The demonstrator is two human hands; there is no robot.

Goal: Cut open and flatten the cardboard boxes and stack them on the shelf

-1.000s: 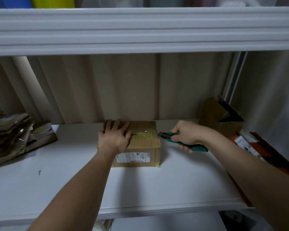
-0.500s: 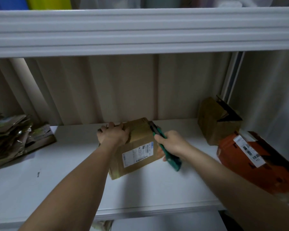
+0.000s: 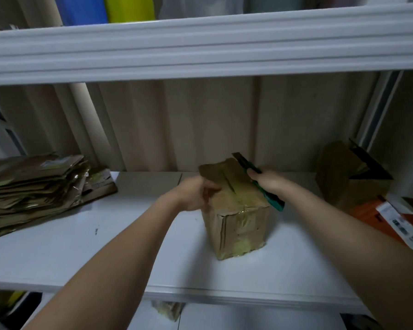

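Observation:
A small taped cardboard box (image 3: 239, 225) stands on end on the white shelf (image 3: 105, 253), a taped end facing me. My left hand (image 3: 196, 194) grips its upper left side, blurred by motion. My right hand (image 3: 266, 183) holds a green utility knife (image 3: 272, 198) against the box's upper right edge, the blade end pointing up and back. A stack of flattened cardboard (image 3: 34, 186) lies at the shelf's left end.
A brown open box (image 3: 348, 177) stands at the back right, with an orange labelled box (image 3: 391, 220) in front of it. The upper shelf's white edge (image 3: 200, 48) runs overhead. Another piece of cardboard (image 3: 168, 309) shows below the shelf's front edge.
The box has been turned from lying flat, through a tilt, to standing on end. My right hand with the knife moved from the box's right side up to its top right edge.

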